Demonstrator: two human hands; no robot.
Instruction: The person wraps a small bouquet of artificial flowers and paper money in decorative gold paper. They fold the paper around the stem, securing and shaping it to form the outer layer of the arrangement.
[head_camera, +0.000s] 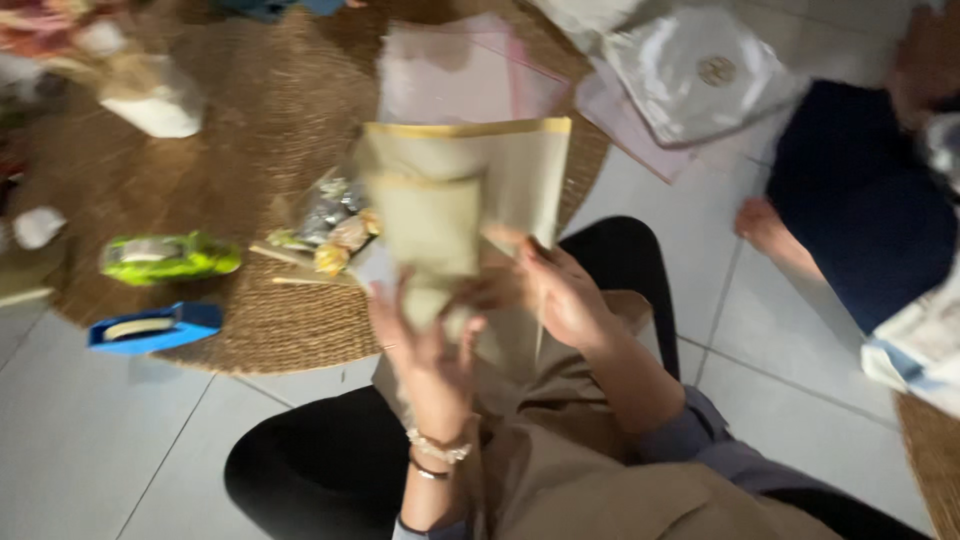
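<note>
Person seated on tiled floor (90, 440), frame blurred by motion. Left hand (425, 345) grasps the lower, narrow end of a beige paper wrap (450, 195) held upright above the lap. Right hand (560, 290) pinches the wrap's right edge, fingers curled on it. Wrap sits in front of a round woven mat (250, 330), apart from it.

Risk, as judged: thin paper may crease or tear at the pinch point; loose cone could unroll if either grip slackens. Blue tape dispenser (150, 328) and green tape roll (170, 257) lie well apart at left, so reaching for either would leave one hand holding
</note>
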